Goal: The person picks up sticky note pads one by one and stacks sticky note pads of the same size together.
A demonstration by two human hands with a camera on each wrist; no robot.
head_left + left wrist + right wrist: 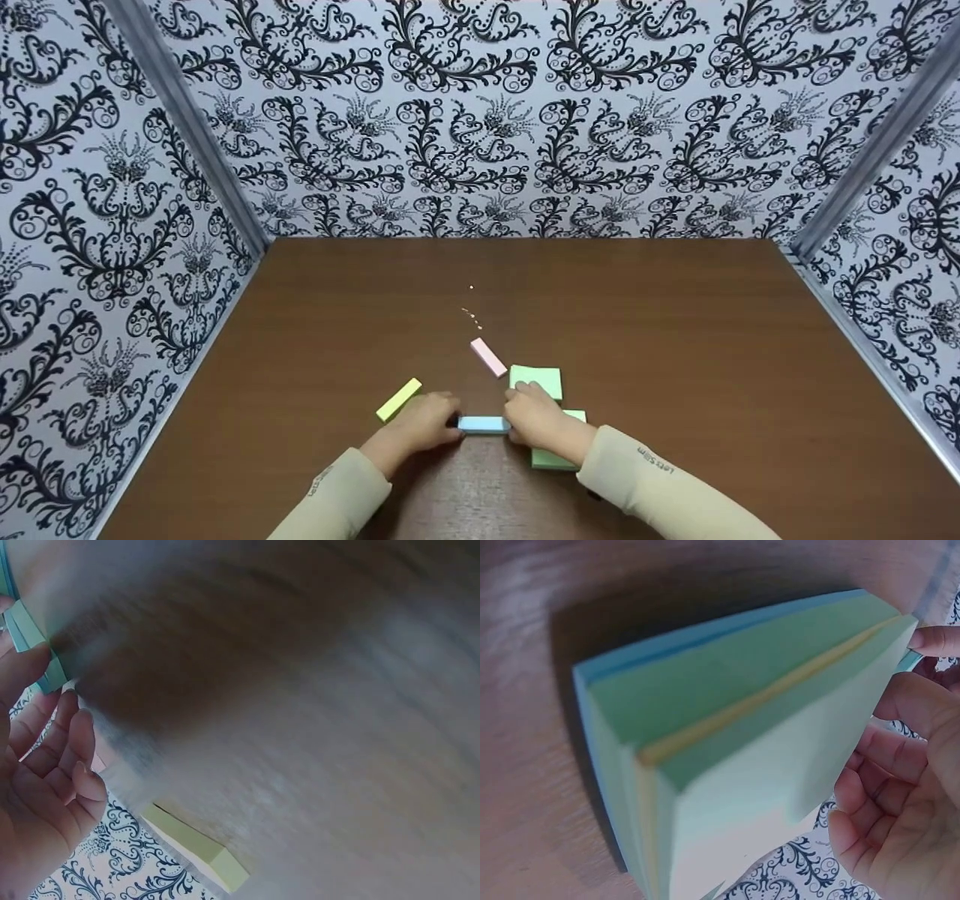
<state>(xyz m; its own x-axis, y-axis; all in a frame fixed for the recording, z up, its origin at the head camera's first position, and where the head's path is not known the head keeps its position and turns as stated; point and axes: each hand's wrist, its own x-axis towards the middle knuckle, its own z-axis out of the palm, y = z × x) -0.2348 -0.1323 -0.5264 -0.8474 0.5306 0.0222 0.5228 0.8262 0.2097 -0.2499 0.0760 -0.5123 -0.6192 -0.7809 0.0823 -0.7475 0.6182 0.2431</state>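
Note:
A light blue sticky-note strip pad (484,425) lies crosswise between the two hands, near the front of the table. My left hand (427,421) pinches its left end between thumb and fingertips; in the left wrist view the pad (30,637) looks blue-green. At the other end, my right hand (541,416) pinches it, the fingers covering that end. Under the right forearm stands a thick sticky-note stack (757,705), pale green with yellow and blue layers. Just beyond the right hand is a green sticky-note pad (544,381), partly hidden by the knuckles.
A yellow strip pad (399,400) lies slanted beside the left hand. Farther back rests a pink strip pad (489,357), with small white bits (472,319) beyond it. Patterned walls (480,120) enclose the brown table (645,315) at the back and sides.

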